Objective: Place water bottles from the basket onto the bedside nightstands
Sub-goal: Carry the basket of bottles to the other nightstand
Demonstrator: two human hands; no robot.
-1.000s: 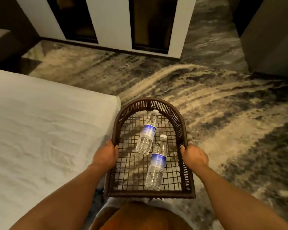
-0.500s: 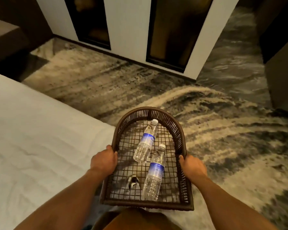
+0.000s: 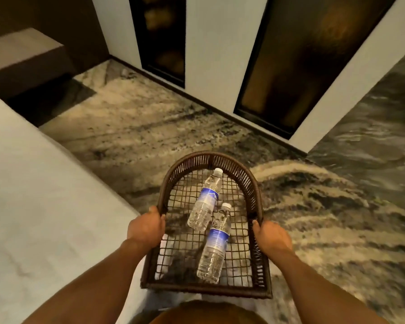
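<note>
White bedding covered the bed (image 3: 45, 206) at left. The left hand (image 3: 146, 228) and right hand (image 3: 272, 237) each clamped a side rim of the dark wicker basket (image 3: 255, 197), arched at its far end, open mesh below. Two clear ribbed bottles, far bottle (image 3: 205, 202) and near bottle (image 3: 214, 250), lay loose inside, touching. Any tilt might have rolled them; no nightstand could be told for certain.
</note>
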